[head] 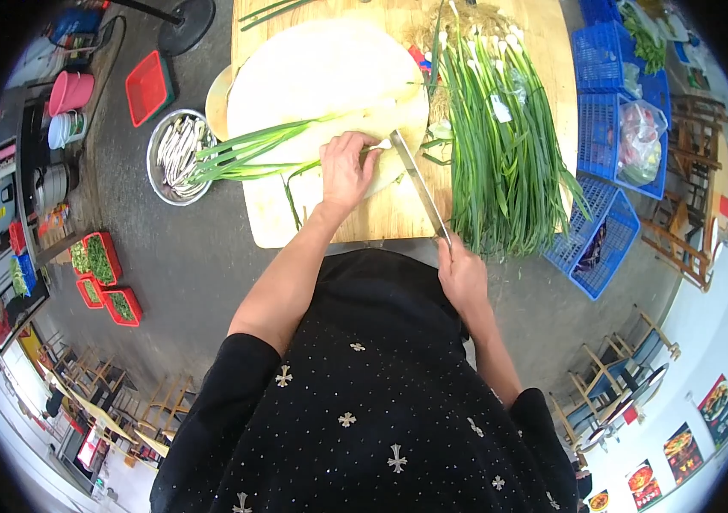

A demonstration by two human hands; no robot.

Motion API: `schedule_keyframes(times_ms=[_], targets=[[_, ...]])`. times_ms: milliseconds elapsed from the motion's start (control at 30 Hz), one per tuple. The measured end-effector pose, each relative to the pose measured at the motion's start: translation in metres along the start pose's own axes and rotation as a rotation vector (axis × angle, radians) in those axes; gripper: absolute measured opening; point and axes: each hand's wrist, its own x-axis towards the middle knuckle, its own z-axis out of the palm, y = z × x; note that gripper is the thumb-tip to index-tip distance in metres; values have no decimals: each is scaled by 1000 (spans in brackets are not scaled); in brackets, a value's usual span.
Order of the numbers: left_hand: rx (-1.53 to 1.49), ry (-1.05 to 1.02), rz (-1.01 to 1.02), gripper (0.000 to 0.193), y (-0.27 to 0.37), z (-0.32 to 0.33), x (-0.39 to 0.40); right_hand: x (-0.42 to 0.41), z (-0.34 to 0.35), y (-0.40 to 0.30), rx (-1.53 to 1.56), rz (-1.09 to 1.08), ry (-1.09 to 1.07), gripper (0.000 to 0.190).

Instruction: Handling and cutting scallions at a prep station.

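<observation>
My left hand grips green garlic stalks near their white bulb ends, over a round pale cutting board. The green leaves trail left past the board's rim, above a steel bowl. In my right hand is the handle of a kitchen knife, its narrow blade slanting up and left; the tip lies close beside the white bulb. To the right of the board, a large bunch of green garlic lies on the wooden table, bulbs and roots at the far end.
A steel bowl of white-and-purplish stalks stands left of the table, near a red basin. Blue plastic crates stand close along the table's right side. Red baskets of chopped greens are farther left on the floor.
</observation>
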Motion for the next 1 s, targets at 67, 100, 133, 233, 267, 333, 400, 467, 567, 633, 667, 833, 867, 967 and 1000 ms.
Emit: schedule_keyframes(times_ms=[67,100,133,233,267,333,400,467,567,633,667,833,867,967,1000], targets=[[-1,8,27,13,0,-1,-1,-7,8,3,32,25,112,33],[-2,18,56,13,-1,0,2,-6,7,5,34,31,117,33],[-3,14,64,13,-1,0,2,-5,6,6,77,76,107,33],[-11,-35,42,14,-3,-2,0,-6,0,2,155,122,108,33],[-8,-28,66,15,-5,-4,0,-6,0,0,184,112,111,33],[-26,-40,74,16,-1,-7,3,-5,5,1,237,109,137,33],[-107,-55,5,16,6,-8,3,-3,7,0,293,97,161,33],[-182,-64,-68,17,7,-8,10,1,6,-2,296,86,172,32],[-208,28,-92,22,4,-10,24,14,-5,-12,253,81,183,33],[68,172,48,24,16,-6,45,26,-10,-18,243,63,187,33],[65,192,64,22,16,-3,53,34,-13,-20,230,40,184,33],[-30,65,26,16,8,4,69,61,-21,-40,197,19,135,34],[-30,53,-15,15,8,6,69,64,-20,-42,183,25,115,35],[-43,70,-14,13,4,9,69,70,-12,-44,186,17,119,35],[-42,68,-15,13,4,9,69,71,-11,-46,187,19,118,35]])
